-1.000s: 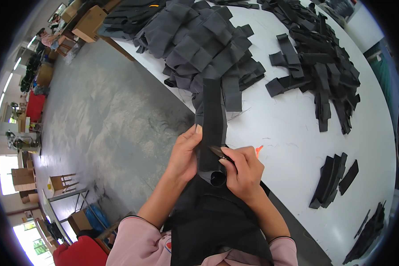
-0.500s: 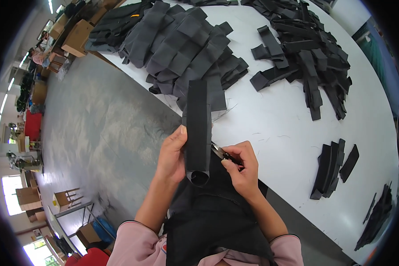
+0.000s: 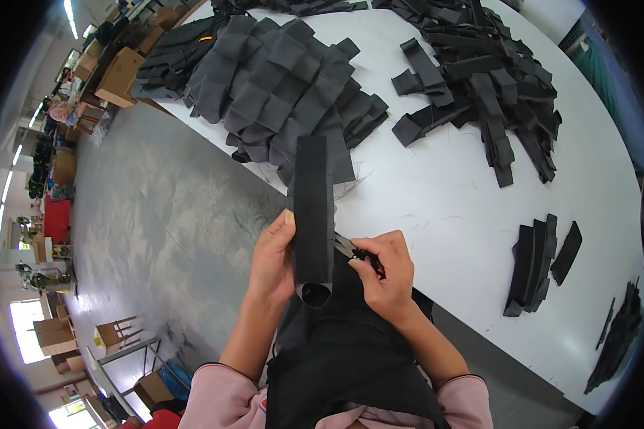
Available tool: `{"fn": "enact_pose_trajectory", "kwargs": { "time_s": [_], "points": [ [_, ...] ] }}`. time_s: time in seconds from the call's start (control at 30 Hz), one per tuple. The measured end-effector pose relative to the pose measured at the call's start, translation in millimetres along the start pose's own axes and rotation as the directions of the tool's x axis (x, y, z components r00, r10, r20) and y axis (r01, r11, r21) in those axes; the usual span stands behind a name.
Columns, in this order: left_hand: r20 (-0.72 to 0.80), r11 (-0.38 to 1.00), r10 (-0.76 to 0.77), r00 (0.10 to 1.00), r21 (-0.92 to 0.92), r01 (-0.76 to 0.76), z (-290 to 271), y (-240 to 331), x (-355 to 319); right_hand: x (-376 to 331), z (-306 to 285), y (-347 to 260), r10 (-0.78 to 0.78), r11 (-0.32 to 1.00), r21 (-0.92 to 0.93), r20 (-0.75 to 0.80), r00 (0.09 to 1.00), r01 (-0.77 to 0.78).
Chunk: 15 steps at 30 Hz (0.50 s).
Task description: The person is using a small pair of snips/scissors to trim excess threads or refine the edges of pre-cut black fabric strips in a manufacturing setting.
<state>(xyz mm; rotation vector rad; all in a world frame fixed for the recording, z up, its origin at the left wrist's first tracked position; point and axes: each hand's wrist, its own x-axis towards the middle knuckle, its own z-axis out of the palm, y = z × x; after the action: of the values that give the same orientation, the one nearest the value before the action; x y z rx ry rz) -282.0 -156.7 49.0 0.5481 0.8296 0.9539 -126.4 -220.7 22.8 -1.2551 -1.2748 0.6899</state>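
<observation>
My left hand (image 3: 272,254) grips a long black fabric strip (image 3: 312,214) from its left side, thumb on the edge and the other fingers hidden behind it. The strip stands lengthwise in front of me, and its near end curls into an open loop. In my right hand (image 3: 388,279) is a small pair of thread snips (image 3: 345,246) with dark handles. Their metal blades reach the strip's right edge, and the tips are partly hidden there. Just beyond the strip, a large heap of dark grey fabric pieces (image 3: 279,79) lies on the white table (image 3: 436,236).
A second pile of black strips (image 3: 490,86) spreads across the far right of the table. Nearer on the right lie a small stack of strips (image 3: 531,268), a single piece (image 3: 567,253) and a dark bundle (image 3: 617,343). Loose threads dot the tabletop. Grey floor (image 3: 172,207) borders the table's left edge.
The view has shifted slightly. Both hands keep their holds, and the snips' metal blades show more plainly at the strip's right edge.
</observation>
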Motion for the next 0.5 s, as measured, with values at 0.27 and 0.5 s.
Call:
{"fn": "enact_pose_trajectory", "kwargs": {
  "time_s": [0.27,0.5],
  "points": [
    [-0.012,1.0,0.017,1.0,0.012,-0.017,-10.3,-2.3,-3.1,-2.8,-1.4,-3.8,-0.255,0.879,-0.403,0.054,0.965,0.255],
    [0.02,0.999,0.027,0.999,0.04,-0.027,-2.6,1.1,-2.3,-4.9,0.1,-6.1,-0.047,0.995,-0.093,0.01,0.999,0.048]
  ]
}}
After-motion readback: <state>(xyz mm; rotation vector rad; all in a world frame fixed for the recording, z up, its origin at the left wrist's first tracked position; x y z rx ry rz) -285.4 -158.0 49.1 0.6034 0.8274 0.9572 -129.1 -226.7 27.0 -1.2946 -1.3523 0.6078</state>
